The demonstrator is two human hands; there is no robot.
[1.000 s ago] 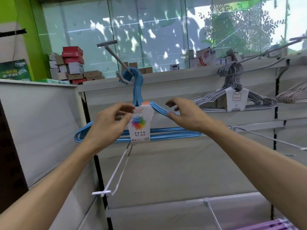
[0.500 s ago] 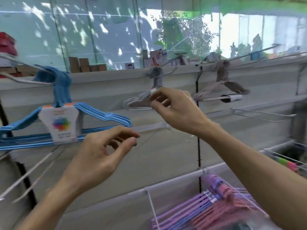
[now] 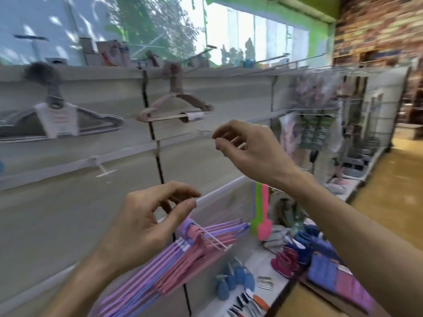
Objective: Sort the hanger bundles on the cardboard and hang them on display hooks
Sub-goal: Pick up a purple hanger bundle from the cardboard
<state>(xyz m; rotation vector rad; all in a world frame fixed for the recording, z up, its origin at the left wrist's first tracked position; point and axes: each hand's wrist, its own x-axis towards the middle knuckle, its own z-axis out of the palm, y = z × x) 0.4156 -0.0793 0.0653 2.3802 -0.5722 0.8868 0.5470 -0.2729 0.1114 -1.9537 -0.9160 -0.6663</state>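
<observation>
Both hands are raised in front of the white display wall and hold nothing. My left hand hovers low at the centre with fingers loosely curled. My right hand is higher and to the right, its fingers also loosely bent. A grey hanger bundle with a white label hangs on a hook at upper left. A beige and brown hanger bundle hangs to its right. Purple and pink hanger bundles hang on a low hook below my left hand. The frame is blurred.
Bare display hooks jut from the wall panel. A low shelf at the right carries spray bottles, slippers and small goods. Green and pink shoehorns hang nearby. Packaged goods hang further right beside a yellow aisle floor.
My view has swung right, so the blue hanger bundle on its hook has left the frame. Both hands let go of it and moved away, holding nothing.
</observation>
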